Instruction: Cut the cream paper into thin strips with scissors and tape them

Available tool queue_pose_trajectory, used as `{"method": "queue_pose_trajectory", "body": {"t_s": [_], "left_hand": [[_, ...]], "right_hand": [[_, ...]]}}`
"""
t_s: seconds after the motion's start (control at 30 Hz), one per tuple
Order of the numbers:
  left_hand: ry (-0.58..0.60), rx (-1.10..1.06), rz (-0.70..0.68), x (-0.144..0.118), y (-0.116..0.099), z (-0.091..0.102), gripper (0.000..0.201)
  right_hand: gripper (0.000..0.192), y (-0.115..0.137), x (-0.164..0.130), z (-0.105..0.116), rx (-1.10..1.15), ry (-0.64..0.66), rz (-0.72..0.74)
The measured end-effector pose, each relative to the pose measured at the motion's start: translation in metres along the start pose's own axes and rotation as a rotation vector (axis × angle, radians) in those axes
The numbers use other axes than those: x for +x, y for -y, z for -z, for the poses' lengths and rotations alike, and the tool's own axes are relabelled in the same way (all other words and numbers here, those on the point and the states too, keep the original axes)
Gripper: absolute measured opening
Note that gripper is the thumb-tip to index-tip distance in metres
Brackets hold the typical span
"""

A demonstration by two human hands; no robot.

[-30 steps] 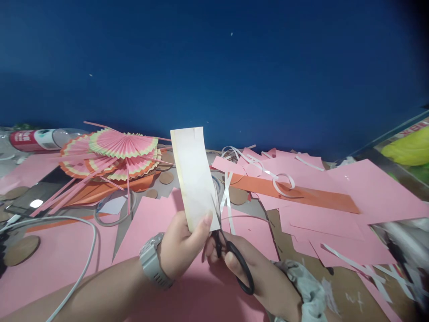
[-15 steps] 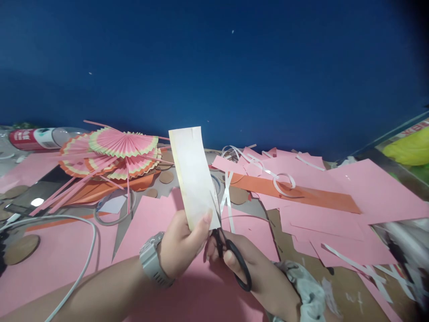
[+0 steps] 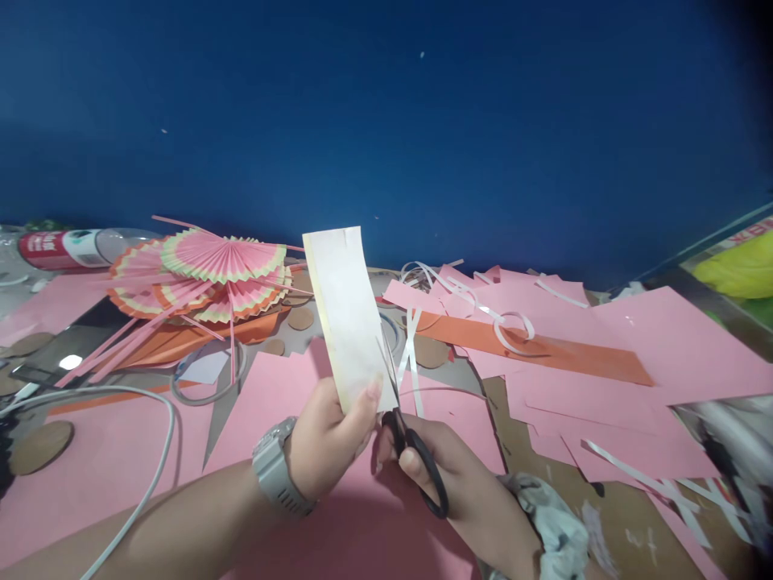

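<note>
My left hand point(image 3: 335, 439), with a grey watch at the wrist, pinches the lower end of a white paper strip point(image 3: 341, 306) that has a pale yellow left edge. The strip stands nearly upright, tilted a little to the left. In my right hand point(image 3: 447, 463) is a pair of black-handled scissors point(image 3: 431, 479), fingers closed round the loops. Their blades point up along the strip's right edge near its lower end, slightly apart. Pink paper point(image 3: 356, 532) lies beneath both hands.
Folded pink paper fans point(image 3: 223, 258) lie at the left beside a plastic bottle point(image 3: 78, 248). A white cable point(image 3: 166, 451) curves at lower left. Pink sheets point(image 3: 604, 403), an orange strip point(image 3: 543, 348) and curled white strips point(image 3: 513, 332) cover the right. A blue wall point(image 3: 386, 121) rises behind.
The scissor handles have shifted slightly to the left and closer together. The paper strip and my left hand have hardly moved.
</note>
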State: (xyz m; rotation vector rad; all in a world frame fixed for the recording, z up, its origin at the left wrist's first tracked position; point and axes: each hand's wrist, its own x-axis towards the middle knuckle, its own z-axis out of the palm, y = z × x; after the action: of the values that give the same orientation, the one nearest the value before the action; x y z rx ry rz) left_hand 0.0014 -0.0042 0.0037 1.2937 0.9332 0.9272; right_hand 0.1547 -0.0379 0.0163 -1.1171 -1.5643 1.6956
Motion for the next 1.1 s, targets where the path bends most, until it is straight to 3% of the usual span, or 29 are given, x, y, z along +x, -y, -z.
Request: {"method": "queue_pose_trajectory", "body": {"t_s": [0.47,0.63,0.8,1.1], "left_hand": [[-0.054,0.039,0.059,-0.0021,0.0027,0.0024,0.045],[-0.157,-0.175,0.044,-0.0003,-0.0023,0.0046,0.021],[-0.287,-0.147,0.017,0.0047,-0.003,0.0047,0.031],[-0.277,0.046,-0.018,0.0043,-0.0026,0.0081,0.039]], "right_hand": [[0.046,-0.0022,0.0012,-0.0024,0.089,-0.016,-0.029],[0.048,-0.0001,0.0021,-0.0023,0.095,-0.014,-0.034],[0.047,0.002,0.0019,-0.0016,0.108,-0.001,-0.039],[0.053,-0.0005,0.0025,0.0007,0.137,0.024,-0.051]]}}
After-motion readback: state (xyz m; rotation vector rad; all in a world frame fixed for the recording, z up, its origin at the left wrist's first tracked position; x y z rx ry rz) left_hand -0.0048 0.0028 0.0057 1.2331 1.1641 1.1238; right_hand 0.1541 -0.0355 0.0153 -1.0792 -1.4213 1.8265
